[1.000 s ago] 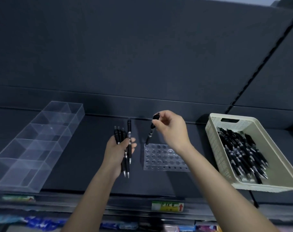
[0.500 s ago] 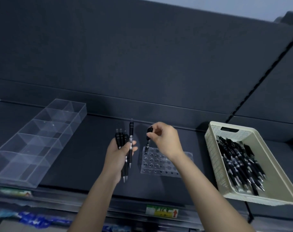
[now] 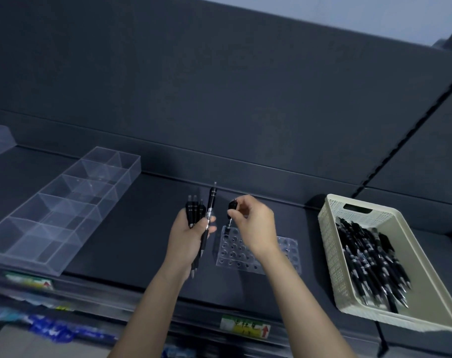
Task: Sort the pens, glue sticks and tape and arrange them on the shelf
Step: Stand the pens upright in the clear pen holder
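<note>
1. I see the left hand (image 3: 187,236) wrapped around a bunch of black pens (image 3: 195,215). The fingers are curled tight around them.
2. The thumb presses one pen of the bunch against the fingers. That pen sticks up higher than the others. The pen tips poke out below the hand.
3. The right hand (image 3: 256,226) pinches the top of a single pen (image 3: 231,206) between the thumb and the first fingers. The other fingers are curled loosely.
4. The single pen hangs almost straight down from the fingertips. Its tip meets the back left corner of the clear holder (image 3: 232,253), which is full of little round holes. I cannot tell if the tip is inside a hole.
5. The clear holder sits on the dark shelf (image 3: 132,228), just right of the left hand and partly under the right wrist.
6. On the right stands a cream basket (image 3: 331,244) with a pile of loose pens (image 3: 369,259) in it.
7. On the left sits a clear tray (image 3: 64,208) split into many boxes.
</note>
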